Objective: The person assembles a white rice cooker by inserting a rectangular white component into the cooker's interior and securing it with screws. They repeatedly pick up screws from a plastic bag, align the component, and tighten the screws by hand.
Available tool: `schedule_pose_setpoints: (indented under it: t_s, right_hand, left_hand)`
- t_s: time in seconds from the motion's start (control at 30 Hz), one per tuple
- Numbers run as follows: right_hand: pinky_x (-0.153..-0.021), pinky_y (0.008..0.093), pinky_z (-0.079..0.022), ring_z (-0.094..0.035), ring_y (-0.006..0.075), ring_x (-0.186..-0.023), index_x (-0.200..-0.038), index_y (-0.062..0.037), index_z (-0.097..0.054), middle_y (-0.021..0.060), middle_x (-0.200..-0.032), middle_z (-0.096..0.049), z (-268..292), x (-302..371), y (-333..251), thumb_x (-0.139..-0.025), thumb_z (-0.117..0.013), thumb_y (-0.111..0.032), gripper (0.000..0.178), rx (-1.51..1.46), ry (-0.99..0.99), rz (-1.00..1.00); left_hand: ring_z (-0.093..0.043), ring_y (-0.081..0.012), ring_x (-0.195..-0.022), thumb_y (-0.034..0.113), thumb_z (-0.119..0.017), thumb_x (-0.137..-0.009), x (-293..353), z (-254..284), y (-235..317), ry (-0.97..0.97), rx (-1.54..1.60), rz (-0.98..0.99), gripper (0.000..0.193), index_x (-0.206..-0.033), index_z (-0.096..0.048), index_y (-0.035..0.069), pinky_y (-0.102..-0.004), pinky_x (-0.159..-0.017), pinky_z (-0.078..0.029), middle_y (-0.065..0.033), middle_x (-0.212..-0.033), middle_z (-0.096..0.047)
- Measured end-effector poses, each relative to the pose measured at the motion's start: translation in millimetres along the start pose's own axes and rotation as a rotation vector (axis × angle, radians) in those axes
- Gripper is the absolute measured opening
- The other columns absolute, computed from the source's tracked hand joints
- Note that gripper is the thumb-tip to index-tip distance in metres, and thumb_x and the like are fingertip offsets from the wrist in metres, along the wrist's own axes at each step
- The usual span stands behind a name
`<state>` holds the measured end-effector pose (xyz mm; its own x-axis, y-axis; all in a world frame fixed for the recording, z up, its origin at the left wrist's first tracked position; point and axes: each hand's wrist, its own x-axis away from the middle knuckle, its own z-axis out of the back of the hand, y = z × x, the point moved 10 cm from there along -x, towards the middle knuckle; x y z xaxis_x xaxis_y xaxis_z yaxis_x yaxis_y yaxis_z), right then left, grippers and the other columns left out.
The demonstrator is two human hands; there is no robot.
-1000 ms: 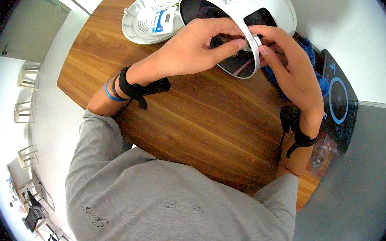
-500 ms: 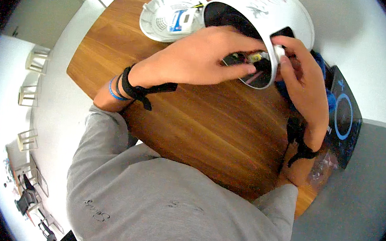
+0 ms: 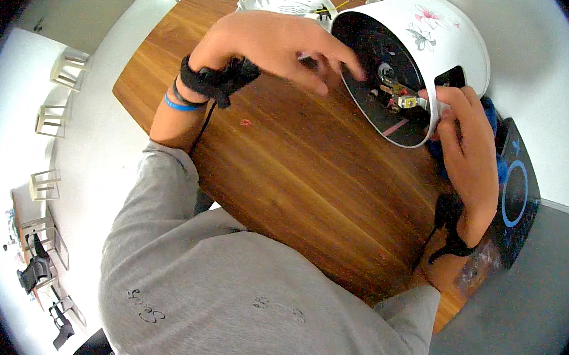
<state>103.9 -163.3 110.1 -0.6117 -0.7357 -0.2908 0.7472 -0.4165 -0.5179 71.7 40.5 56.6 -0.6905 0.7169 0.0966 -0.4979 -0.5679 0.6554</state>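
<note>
On the wooden worktop, the right hand clamps the rim of the tilted white appliance shell. The left hand hovers spread, empty, beside exposed wiring. Base plate lies detached beyond; reassembly remains.

Left hand spread, right hand curled.

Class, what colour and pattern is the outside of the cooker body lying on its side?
White with pink and grey flowers, shown in the head view.
</note>
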Motion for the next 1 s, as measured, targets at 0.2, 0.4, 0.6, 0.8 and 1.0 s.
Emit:
schedule_pose_setpoints:
  t_s: [0.2, 0.4, 0.6, 0.8, 1.0]
  right_hand:
    - [-0.073, 0.0283, -0.049, -0.056, 0.0134, -0.079, -0.121, -0.0046, -0.067, 0.0060, -0.098, -0.053, 1.7, 0.4, -2.8, -0.105, -0.048, 0.005, 0.026, -0.020, 0.003, -0.036]
    - [-0.070, 0.0273, -0.045, -0.053, 0.0132, -0.077, -0.120, -0.0047, -0.067, 0.0057, -0.098, -0.054, 2.1, 2.6, 0.5, -0.104, -0.048, 0.006, 0.027, -0.030, 0.009, -0.029]
    - [-0.081, 0.0408, -0.049, -0.058, 0.0340, -0.087, -0.124, -0.0066, -0.062, 0.0157, -0.099, -0.054, 1.7, 0.9, -1.6, -0.096, -0.055, 0.004, 0.032, -0.063, -0.030, -0.005]
    - [-0.082, 0.0409, -0.049, -0.060, 0.0346, -0.089, -0.122, -0.0066, -0.064, 0.0159, -0.100, -0.057, 2.5, -0.4, -2.0, -0.098, -0.055, 0.002, 0.026, -0.091, -0.017, -0.009]
    - [-0.081, 0.0421, -0.049, -0.061, 0.0357, -0.091, -0.118, -0.0070, -0.065, 0.0156, -0.100, -0.058, 5.4, -4.1, -6.2, -0.103, -0.060, -0.005, 0.016, -0.081, 0.049, 0.078]
  left_hand:
    - [-0.066, -0.0330, -0.094, 0.016, -0.079, -0.093, 12.8, 13.4, -80.2, 0.117, -0.265, 0.274, 0.017, -0.106, -0.070, 0.012, -0.0428, -0.081, -0.052, -0.0114, -0.094, -0.062]
    - [-0.063, -0.0378, -0.108, 0.022, -0.076, -0.096, 16.1, 31.9, -101.2, 0.297, -0.532, 0.318, 0.025, -0.115, -0.062, 0.013, -0.0474, -0.091, -0.051, -0.0157, -0.112, -0.060]
    - [-0.064, -0.0407, -0.114, 0.019, -0.075, -0.095, 22.1, 20.9, -139.1, 0.249, -0.546, 0.426, 0.036, -0.129, -0.063, 0.016, -0.0475, -0.096, -0.053, -0.0172, -0.123, -0.063]
    - [-0.064, -0.0379, -0.117, 0.011, -0.080, -0.087, 28.1, 24.0, -136.2, 0.227, -0.489, 0.315, 0.041, -0.123, -0.061, 0.011, -0.0458, -0.097, -0.053, -0.0123, -0.125, -0.063]
    - [-0.065, -0.0372, -0.116, 0.005, -0.076, -0.084, 27.8, 28.8, -126.9, 0.244, -0.487, 0.315, 0.034, -0.115, -0.064, 0.006, -0.0446, -0.095, -0.053, -0.0120, -0.125, -0.064]
